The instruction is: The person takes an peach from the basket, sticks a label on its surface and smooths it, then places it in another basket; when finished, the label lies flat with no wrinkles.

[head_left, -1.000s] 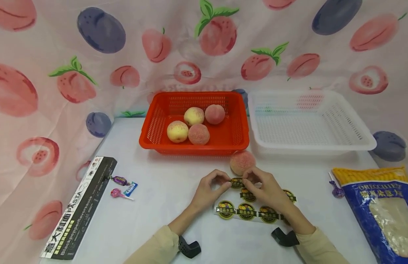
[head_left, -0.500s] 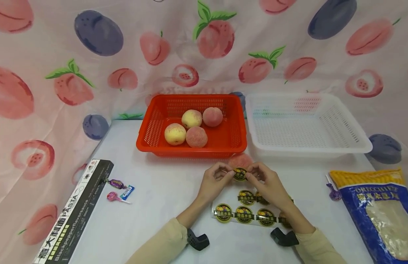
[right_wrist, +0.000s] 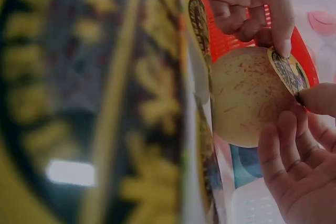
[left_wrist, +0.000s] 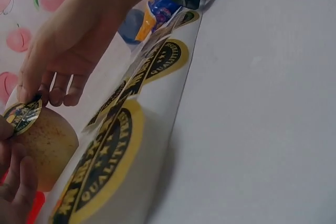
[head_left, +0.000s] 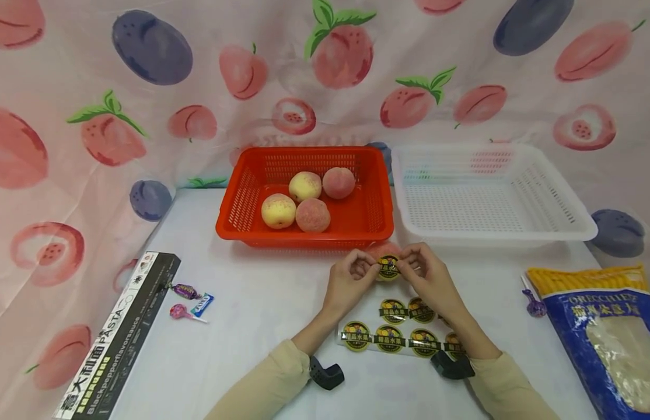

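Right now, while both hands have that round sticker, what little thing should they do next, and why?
I'd probably press the sticker gently onto the peach: the left hand and right hand pinch its opposite edges, and it's right by that peach, though I can't tell whether they touch.

The box [head_left: 117, 335] bears 意大利面 and PASTA on white, Blackpepperflavorsauce on black, plus yellow characters too small to tell. On the bag [head_left: 611, 344], ORECCHIE can be read, its ending unclear, above blurred characters. The stickers [head_left: 390, 339] read 精品水果 and, in the left wrist view, QUALITY; the separate sticker [head_left: 388, 268] shows 品水. Lettering on the blue wrapper [head_left: 202, 305] is unclear
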Demonstrator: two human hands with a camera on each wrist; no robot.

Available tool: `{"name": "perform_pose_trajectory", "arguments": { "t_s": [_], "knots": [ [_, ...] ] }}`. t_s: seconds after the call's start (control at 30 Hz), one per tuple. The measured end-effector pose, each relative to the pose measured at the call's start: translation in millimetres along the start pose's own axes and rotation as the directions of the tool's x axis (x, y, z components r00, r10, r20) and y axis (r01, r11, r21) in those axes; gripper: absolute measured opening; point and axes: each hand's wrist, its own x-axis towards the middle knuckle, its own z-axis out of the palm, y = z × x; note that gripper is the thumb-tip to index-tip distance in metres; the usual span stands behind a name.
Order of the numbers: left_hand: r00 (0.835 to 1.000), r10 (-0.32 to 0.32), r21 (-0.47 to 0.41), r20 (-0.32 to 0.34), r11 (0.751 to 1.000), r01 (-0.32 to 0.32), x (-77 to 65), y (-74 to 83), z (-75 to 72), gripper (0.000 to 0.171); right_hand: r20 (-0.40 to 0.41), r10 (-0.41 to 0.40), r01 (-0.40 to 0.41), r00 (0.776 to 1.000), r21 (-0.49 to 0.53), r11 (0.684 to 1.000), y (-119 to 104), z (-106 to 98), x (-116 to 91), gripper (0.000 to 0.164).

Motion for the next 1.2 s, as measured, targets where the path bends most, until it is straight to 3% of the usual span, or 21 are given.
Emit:
{"name": "perform_pose_trajectory", "arguments": {
  "t_s": [0.1,0.3,0.43,0.63,0.73,0.9,1.07,1.2],
  "knots": [
    [1.000,0.001,0.007,0.013,1.000,-0.001,2.5,-0.7,-0.8,0.026,0.017,0.022,-0.021,1.000,-0.046,0.999,3,-1,3,0.033],
    [1.000,-0.006,0.180,0.030,0.984,0.001,1.4,1.2,0.0,0.043,0.055,0.006,0.001,0.998,-0.129,0.992,22,0,5,0.043],
    [0.998,0.022,0.240,0.050,0.970,-0.034,-3.2,-0.8,4.0,0.053,0.107,-0.016,0.030,0.994,-0.135,0.990,29,4,0,0.055],
    [0.991,0.086,0.244,0.103,0.964,-0.110,-5.3,-3.6,4.7,0.062,0.197,0.023,-0.017,0.980,-0.031,0.999,10,2,-4,0.062],
    [0.987,0.102,0.240,0.128,0.962,-0.130,-5.9,-4.3,1.2,0.062,0.231,0.037,-0.024,0.972,-0.057,0.998,5,1,-5,0.062],
    [0.977,0.124,0.244,0.176,0.956,-0.165,-6.8,-6.2,-3.5,0.061,0.277,0.021,0.014,0.960,-0.122,0.992,19,4,-6,0.069],
    [0.975,0.163,0.278,0.153,0.939,-0.200,-7.3,-4.2,-2.6,0.061,0.242,-0.039,0.079,0.969,-0.160,0.984,29,11,-4,0.071],
    [0.973,0.204,0.288,0.105,0.931,-0.226,-8.5,-1.5,1.0,0.056,0.171,-0.038,0.074,0.984,-0.206,0.976,27,15,-5,0.066]
  ]
}}
